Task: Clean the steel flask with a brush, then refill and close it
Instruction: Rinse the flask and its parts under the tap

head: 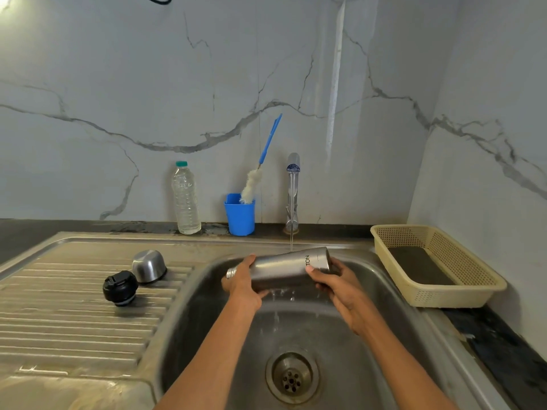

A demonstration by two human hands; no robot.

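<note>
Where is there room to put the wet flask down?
The ribbed drainboard is bare in front of the black stopper and steel cup. Bare counter also shows left of the water bottle. It is crowded along the wall from that bottle past the blue cup to the tap. Both hands hold the flask over the sink.

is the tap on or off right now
On. A thin stream of water runs from the tap onto the steel flask, held sideways over the sink.

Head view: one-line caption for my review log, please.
Both hands, left hand and right hand, hold the steel flask sideways under the running tap over the sink.
</note>
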